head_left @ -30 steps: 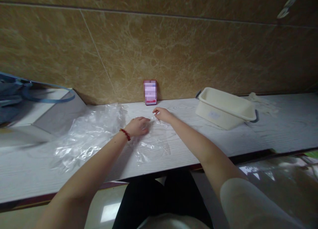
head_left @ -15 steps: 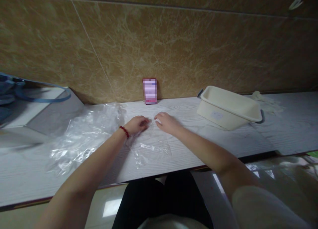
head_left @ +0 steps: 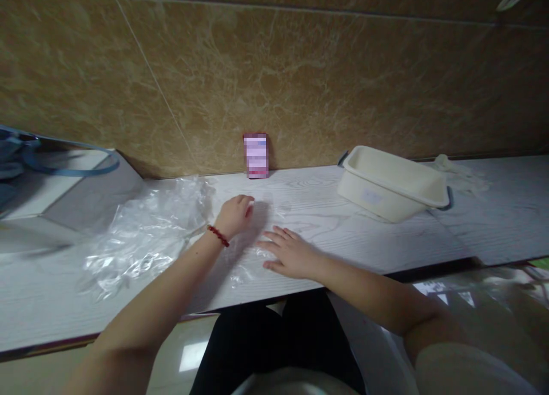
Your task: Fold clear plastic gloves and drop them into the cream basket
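A small clear plastic bag (head_left: 253,252) lies flat on the white wood-grain counter (head_left: 369,240). My left hand (head_left: 235,213), with a red bead bracelet at the wrist, has its fingers curled and pinched on the bag's far edge. My right hand (head_left: 288,255) lies open and flat, fingers spread, pressing the near part of the bag. A larger crumpled sheet of clear plastic (head_left: 146,235) lies just left of my left hand.
A cream plastic tub (head_left: 392,182) stands at the back right, with a pale glove-like thing (head_left: 458,175) beyond it. A small pink-and-white box (head_left: 256,155) leans on the brown tiled wall. A blue bag (head_left: 26,160) sits on a raised ledge at far left.
My right hand let go of the bag's far edge and slid toward me, now flat on the bag. My left hand stayed at the far edge.
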`<state>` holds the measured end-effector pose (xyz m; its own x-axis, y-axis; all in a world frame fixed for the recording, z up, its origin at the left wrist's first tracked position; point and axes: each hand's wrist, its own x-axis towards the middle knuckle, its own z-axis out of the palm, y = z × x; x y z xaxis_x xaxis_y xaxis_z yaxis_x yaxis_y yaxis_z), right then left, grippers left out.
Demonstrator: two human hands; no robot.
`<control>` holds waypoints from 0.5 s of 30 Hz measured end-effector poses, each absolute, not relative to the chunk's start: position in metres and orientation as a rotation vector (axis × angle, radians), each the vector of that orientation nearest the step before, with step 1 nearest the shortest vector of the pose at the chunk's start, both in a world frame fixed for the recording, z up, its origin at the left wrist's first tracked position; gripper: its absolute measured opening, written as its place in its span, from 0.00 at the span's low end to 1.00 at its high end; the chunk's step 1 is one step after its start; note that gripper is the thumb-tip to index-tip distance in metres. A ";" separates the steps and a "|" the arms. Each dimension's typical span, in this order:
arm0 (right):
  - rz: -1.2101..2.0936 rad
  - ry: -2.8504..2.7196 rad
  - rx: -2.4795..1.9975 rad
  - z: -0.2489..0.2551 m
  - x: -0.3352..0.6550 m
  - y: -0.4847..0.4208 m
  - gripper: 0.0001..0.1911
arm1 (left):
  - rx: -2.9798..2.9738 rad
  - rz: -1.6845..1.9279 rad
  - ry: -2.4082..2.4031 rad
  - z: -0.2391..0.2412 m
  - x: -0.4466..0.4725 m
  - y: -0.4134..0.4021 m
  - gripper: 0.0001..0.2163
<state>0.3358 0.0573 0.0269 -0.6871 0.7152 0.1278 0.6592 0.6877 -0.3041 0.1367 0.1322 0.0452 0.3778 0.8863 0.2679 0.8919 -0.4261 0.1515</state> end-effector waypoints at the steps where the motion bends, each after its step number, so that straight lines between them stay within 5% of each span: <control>1: 0.329 -2.593 -1.210 0.029 0.339 0.070 0.24 | -2.671 -0.383 -1.609 0.043 0.142 0.118 0.16; 6: 0.237 -2.289 -1.817 0.033 0.363 0.144 0.20 | -2.731 -0.195 -1.509 0.031 0.168 0.049 0.23; 15: 0.246 -2.395 -1.632 0.021 0.362 0.161 0.13 | -2.719 -0.329 -1.396 0.005 0.184 0.007 0.24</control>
<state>0.3622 0.1615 0.0212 -0.3519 0.9311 0.0962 0.8921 0.3648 -0.2668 0.1840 0.0074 0.0051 0.5651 0.7953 0.2196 0.8097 -0.5857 0.0376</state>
